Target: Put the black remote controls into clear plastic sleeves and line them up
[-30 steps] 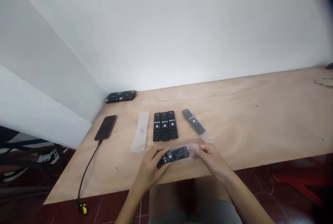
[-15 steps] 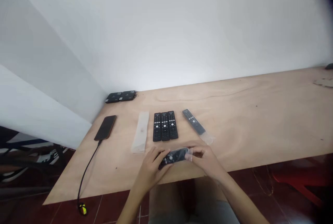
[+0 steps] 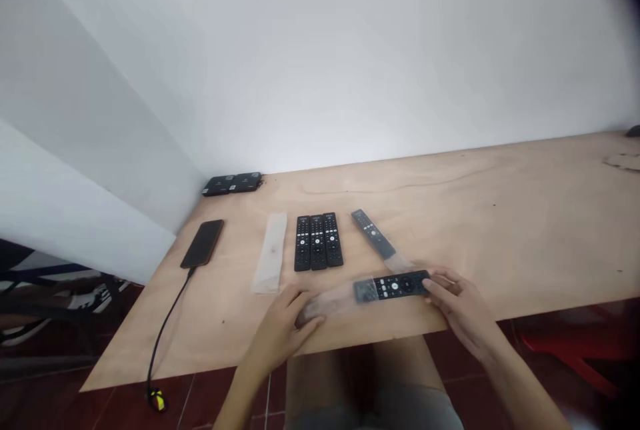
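Observation:
A black remote control (image 3: 400, 285) lies crosswise near the front edge of the table, partly out of a clear plastic sleeve (image 3: 335, 299). My right hand (image 3: 453, 297) grips the bare right end of the remote. At the other side my left hand (image 3: 285, 323) pinches the far end of the sleeve, whose plastic still covers the remote's left end. Just beyond stand three bare remotes (image 3: 317, 242) side by side. To their right a remote in a sleeve (image 3: 373, 235) lies slanted, its loose plastic end pointing toward my right hand. A flattened sleeve (image 3: 271, 253) rests to their left.
A phone (image 3: 203, 243) lies at the left with a black cable (image 3: 170, 330) running over the table edge. Two black boxes (image 3: 233, 183) sit in the back left corner by the white wall. A red stool (image 3: 570, 347) is below at the right.
My right hand has moved right, drawing the remote most of the way out of its sleeve. My left hand stays near its place, holding the sleeve.

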A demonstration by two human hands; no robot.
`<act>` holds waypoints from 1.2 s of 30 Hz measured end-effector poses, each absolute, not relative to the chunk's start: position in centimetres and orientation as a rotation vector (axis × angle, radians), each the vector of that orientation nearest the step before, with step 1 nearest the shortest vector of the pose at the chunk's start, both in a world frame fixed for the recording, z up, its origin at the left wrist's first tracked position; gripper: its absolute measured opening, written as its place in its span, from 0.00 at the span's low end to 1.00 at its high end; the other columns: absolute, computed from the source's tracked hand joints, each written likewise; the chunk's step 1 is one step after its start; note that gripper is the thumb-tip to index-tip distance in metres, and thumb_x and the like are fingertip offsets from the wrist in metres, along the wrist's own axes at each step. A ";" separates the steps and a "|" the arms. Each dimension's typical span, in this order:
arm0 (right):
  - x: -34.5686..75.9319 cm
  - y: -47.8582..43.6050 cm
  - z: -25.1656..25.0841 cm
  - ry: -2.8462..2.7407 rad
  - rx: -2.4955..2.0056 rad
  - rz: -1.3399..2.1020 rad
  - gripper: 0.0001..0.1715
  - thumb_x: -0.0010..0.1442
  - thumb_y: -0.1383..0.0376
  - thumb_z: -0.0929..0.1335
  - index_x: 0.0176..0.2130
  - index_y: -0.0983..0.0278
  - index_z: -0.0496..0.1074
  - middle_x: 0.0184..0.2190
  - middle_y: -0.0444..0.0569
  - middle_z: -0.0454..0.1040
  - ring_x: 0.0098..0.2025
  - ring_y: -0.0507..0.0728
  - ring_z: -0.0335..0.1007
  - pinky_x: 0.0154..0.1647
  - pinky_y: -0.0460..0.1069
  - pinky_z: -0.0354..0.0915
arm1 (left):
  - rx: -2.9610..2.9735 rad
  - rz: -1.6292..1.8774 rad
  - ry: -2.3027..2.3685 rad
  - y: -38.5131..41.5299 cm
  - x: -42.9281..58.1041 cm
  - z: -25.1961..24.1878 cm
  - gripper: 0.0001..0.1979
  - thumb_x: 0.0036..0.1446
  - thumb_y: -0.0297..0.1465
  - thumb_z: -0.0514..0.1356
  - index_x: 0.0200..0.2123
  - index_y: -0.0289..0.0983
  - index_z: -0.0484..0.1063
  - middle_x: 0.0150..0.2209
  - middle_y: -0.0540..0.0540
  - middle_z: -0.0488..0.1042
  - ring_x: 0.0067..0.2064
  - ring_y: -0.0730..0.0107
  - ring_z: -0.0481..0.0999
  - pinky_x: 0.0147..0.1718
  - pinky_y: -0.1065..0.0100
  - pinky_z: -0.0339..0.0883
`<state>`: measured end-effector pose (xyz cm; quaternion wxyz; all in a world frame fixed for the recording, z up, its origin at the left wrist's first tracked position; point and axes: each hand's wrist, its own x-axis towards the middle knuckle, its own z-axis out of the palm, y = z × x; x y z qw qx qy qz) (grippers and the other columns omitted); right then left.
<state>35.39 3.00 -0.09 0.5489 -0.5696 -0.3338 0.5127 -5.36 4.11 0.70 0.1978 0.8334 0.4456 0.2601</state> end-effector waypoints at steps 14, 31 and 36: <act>31.3 3.6 -1.7 -1.040 -1.556 0.851 0.25 0.59 0.45 0.79 0.42 0.61 0.79 0.33 0.52 0.84 0.33 0.63 0.82 0.34 0.55 0.79 | 2.381 0.738 1.408 2.8 -7.7 0.1 0.14 0.75 0.37 0.60 0.59 0.43 0.77 0.56 0.40 0.81 0.57 0.52 0.82 0.57 0.53 0.78; 22.4 11.2 1.5 -1.815 -1.727 0.413 0.14 0.75 0.57 0.67 0.52 0.61 0.79 0.32 0.51 0.81 0.35 0.63 0.78 0.38 0.53 0.66 | 2.384 0.725 1.391 2.8 -6.1 0.3 0.17 0.74 0.33 0.60 0.63 0.43 0.75 0.56 0.37 0.79 0.57 0.48 0.79 0.56 0.48 0.77; 21.9 7.8 1.1 -2.031 -1.369 0.456 0.10 0.76 0.61 0.66 0.46 0.59 0.78 0.39 0.53 0.80 0.42 0.64 0.77 0.46 0.56 0.71 | 2.336 0.746 1.373 3.1 -4.3 0.6 0.18 0.73 0.35 0.62 0.64 0.44 0.75 0.57 0.37 0.79 0.57 0.48 0.79 0.56 0.47 0.76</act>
